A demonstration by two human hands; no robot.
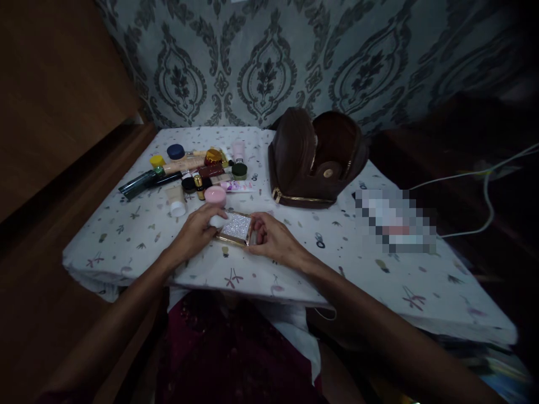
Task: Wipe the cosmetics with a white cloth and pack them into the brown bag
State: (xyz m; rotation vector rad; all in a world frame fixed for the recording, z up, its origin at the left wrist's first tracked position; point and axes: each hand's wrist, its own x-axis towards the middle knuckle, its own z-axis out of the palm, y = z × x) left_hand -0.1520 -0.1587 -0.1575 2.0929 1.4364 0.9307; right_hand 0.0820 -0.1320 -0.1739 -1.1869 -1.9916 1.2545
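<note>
A small square case with a glittery silver lid and gold rim (236, 228) lies on the white patterned cloth near the table's front edge. My left hand (197, 229) rests at its left side, fingers curled over a small white object beside the case. My right hand (269, 235) grips the case's right edge with bent fingers. Behind the case, a pink round jar (215, 195) and a cluster of cosmetics (193, 168) lie on the cloth.
An open brown bag (314, 160) stands at the table's back, right of the cosmetics. A blurred flat item (393, 220) lies to the right. White cables (484, 191) run along the dark right side. A wooden surface (50, 95) rises at left.
</note>
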